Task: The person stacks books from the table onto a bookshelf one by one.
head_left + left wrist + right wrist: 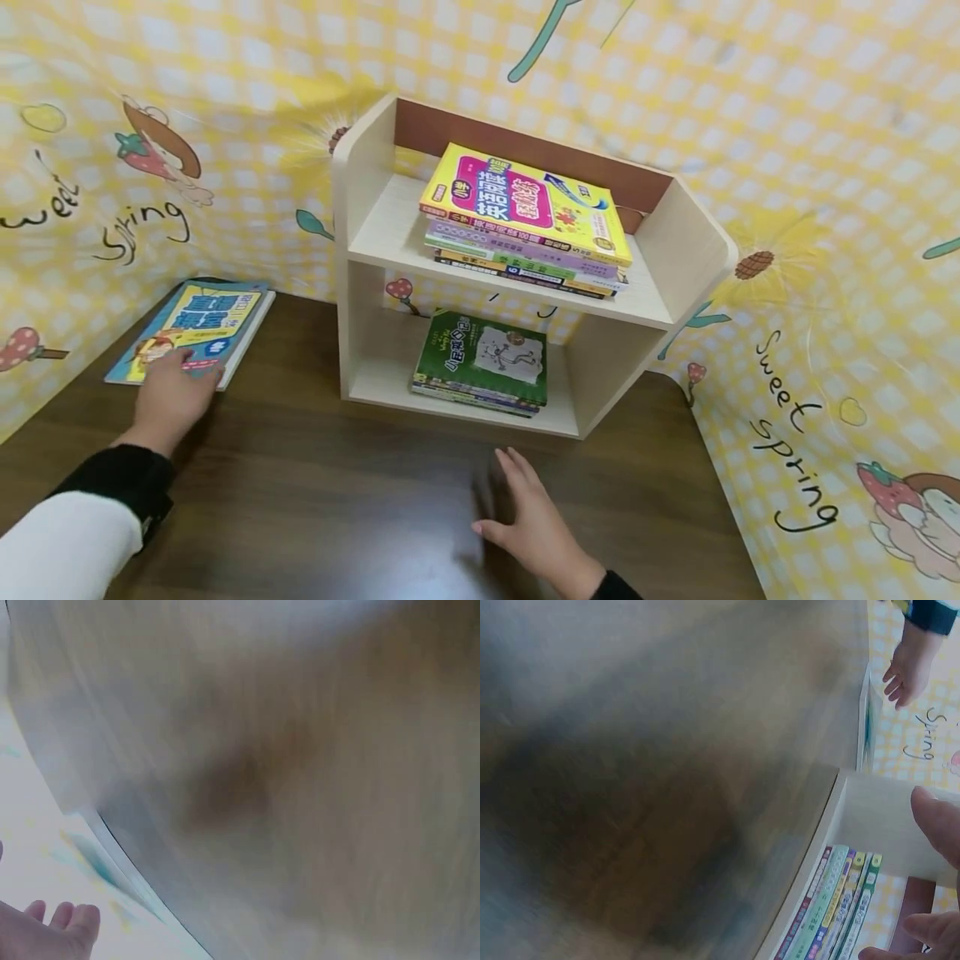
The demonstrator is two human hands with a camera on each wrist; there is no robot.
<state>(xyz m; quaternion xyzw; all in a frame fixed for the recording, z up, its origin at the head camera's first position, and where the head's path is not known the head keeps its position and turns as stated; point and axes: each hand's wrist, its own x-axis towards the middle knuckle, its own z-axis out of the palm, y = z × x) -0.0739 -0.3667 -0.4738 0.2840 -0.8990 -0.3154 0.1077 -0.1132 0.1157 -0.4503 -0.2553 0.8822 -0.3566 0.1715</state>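
Note:
On the left of the table lies a blue and yellow book (243, 304), seen edge-on as a thin slab in the right wrist view. My left hand (174, 396) overlaps the book's near edge in the head view, its fingers relaxed and gripping nothing. Fingers of that hand (71, 922) show at the lower left corner of the left wrist view. In front of the shelf, my right hand (536, 525) hovers over the table with fingers extended and thumb apart, holding nothing. Part of the right hand (941, 832) shows at the right wrist view's edge.
A two-tier wooden shelf (352, 329) stands on the dark table (360, 500). Its upper tier carries a stack of books topped by a yellow book (585, 221). Below lies another stack topped by a green book (450, 358). A yellow checked cloth (262, 167) surrounds the table.

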